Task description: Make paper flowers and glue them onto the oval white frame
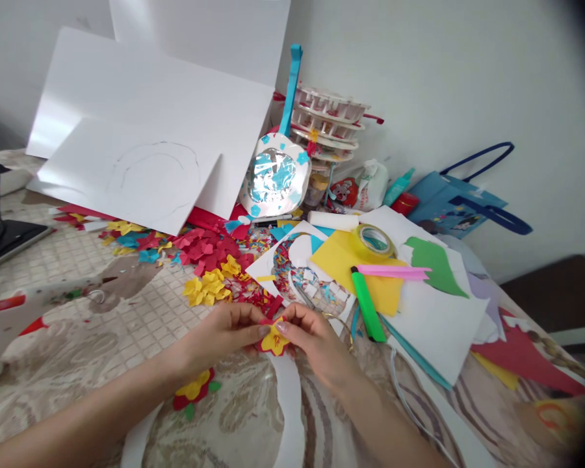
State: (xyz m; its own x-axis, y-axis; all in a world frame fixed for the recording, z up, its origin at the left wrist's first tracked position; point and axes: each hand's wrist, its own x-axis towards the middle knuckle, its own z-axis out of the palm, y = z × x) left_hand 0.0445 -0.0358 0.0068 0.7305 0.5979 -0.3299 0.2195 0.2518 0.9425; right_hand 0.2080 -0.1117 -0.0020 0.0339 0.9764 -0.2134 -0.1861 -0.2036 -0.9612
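A paper flower, yellow over red, is pinched between both hands near the middle of the view. My left hand grips its left side with thumb and fingers. On its right side, my right hand does the same, the thumb lying over a yellow petal. Beneath the hands runs a white paper ring, partly hidden by my left forearm. A second yellow-and-red flower with green leaves sits by the ring's left part, just below my left forearm. Whether the held flower touches the ring I cannot tell.
A glue gun lies at the left. Red cutouts and yellow cutouts are piled beyond my hands. A green marker, tape roll and paper sheets lie to the right. A blue-handled paper mirror leans behind.
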